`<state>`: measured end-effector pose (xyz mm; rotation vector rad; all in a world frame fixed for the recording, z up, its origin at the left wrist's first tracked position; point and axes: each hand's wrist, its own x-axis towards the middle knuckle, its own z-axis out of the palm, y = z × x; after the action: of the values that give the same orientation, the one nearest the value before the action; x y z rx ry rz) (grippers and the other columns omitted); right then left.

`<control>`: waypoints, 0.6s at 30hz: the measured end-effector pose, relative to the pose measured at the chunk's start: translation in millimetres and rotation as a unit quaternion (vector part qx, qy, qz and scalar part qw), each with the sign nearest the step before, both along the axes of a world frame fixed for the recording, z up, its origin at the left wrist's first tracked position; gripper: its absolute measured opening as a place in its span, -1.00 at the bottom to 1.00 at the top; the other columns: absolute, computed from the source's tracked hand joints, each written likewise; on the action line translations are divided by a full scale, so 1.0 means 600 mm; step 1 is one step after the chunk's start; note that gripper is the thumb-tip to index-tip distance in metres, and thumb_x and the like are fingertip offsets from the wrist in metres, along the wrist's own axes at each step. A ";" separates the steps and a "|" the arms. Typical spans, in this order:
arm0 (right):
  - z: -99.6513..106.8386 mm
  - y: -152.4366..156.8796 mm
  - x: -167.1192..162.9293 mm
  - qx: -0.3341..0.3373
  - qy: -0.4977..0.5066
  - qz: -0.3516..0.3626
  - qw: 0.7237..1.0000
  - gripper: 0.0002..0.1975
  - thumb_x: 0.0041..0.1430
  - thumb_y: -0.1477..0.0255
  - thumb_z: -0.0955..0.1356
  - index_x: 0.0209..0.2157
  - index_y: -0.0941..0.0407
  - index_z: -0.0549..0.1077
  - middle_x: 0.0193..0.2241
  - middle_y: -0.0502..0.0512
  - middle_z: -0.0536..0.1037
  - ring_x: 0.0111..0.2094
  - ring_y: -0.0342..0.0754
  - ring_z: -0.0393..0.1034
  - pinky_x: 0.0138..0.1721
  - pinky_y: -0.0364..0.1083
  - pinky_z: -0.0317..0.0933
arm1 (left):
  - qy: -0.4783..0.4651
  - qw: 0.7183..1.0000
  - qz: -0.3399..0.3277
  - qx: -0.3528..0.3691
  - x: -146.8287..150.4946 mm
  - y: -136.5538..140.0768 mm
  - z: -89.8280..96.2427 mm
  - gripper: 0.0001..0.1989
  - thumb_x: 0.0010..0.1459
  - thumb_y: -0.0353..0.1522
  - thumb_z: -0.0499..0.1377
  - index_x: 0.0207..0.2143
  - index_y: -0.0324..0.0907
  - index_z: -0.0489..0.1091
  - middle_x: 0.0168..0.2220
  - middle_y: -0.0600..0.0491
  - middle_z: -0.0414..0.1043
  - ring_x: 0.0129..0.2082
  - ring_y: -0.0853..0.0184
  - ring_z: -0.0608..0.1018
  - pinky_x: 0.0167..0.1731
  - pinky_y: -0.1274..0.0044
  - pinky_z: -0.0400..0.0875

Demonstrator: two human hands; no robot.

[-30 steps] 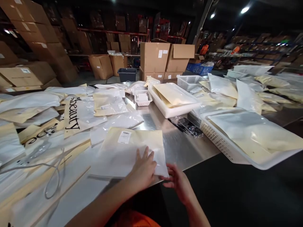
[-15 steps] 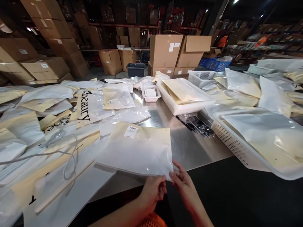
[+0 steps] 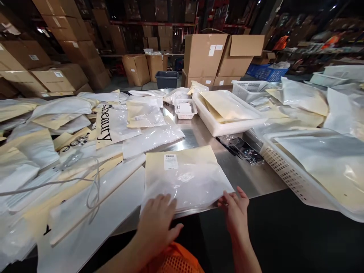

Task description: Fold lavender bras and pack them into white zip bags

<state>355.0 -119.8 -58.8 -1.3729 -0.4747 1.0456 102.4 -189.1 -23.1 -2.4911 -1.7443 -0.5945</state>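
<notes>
A flat, clear-fronted plastic bag [image 3: 193, 185] with yellowish top edge and a white barcode label [image 3: 171, 162] lies on the metal table in front of me. Across its lower left corner rests my left hand [image 3: 159, 218], open, fingers spread flat and thumb apart. At the lower right corner, my right hand [image 3: 234, 206] has its fingertips closed on the bag's edge. Left of the bag, white sheets carry a thin wooden strip [image 3: 96, 201] and a looped grey cord [image 3: 98, 185].
Piled bags cover the left, one printed "beauty" [image 3: 104, 127]. A white tray [image 3: 222, 129] holds a flat packet, near a small basket [image 3: 186, 112]. Black items in clear wrap [image 3: 241, 149] lie beside a perforated white basket [image 3: 284, 170]. Cardboard boxes [image 3: 204, 57] stand behind.
The bag has shifted right and now lies squarer to me. My left hand has left the bottom edge and spread over the lower left corner; my right hand moved right with its corner.
</notes>
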 end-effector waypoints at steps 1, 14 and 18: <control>0.000 0.000 -0.003 0.011 -0.015 0.003 1.000 -0.11 -0.27 0.20 0.56 0.04 0.03 0.06 -0.52 -0.22 0.36 -0.58 -0.13 0.32 -0.56 -0.13 0.31 | 0.080 0.994 -0.035 -0.058 0.025 0.013 -0.003 -0.68 0.07 -0.37 0.26 -0.08 -0.21 0.48 -0.10 -0.15 0.54 -0.12 0.06 0.56 -0.23 0.32 0.49; 0.045 -0.053 -0.068 0.303 -0.540 0.220 0.754 -0.73 0.23 0.55 0.32 -0.04 0.09 0.39 -0.18 0.16 0.54 -0.16 -0.01 0.48 -0.16 -0.05 0.41 | -0.067 0.993 -0.078 0.059 0.007 0.146 0.119 -0.78 0.28 -0.43 0.02 -0.40 -0.19 0.39 -0.46 0.12 0.44 -0.48 0.41 0.51 -0.45 0.54 0.31; 0.040 0.046 -0.118 0.211 -0.693 0.322 0.609 -0.52 0.15 0.60 0.33 0.13 0.21 0.36 0.06 0.37 0.47 0.09 0.22 0.37 0.07 0.16 0.30 | -0.089 0.981 -0.120 0.125 0.001 0.152 0.141 -0.79 0.27 -0.43 0.02 -0.41 -0.19 0.38 -0.49 0.14 0.39 -0.52 0.43 0.46 -0.49 0.55 0.26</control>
<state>284.0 -92.1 -34.8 -1.3353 -2.3510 0.0581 103.3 -97.8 61.5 -2.5493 -1.3204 -1.0129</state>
